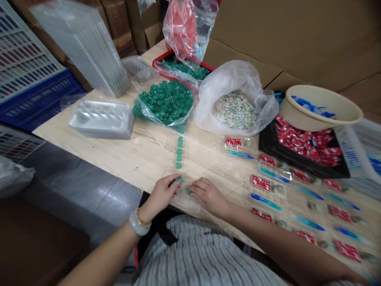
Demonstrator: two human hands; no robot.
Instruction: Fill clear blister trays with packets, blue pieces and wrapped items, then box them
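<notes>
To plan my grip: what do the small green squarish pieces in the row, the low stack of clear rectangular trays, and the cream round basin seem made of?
Small green squarish pieces: perhaps plastic or film-wrapped; slight shine, too small to settle. Clear rectangular trays: likely thin, glossy plastic; see-through, with bright reflections. Cream round basin: probably rigid plastic, satin; smooth, evenly coloured wall.

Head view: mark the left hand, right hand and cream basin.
Left hand [161, 193], head view, back of hand.
Right hand [210, 198], head view, back of hand.
Cream basin [297, 118], head view, outer wall.
</notes>
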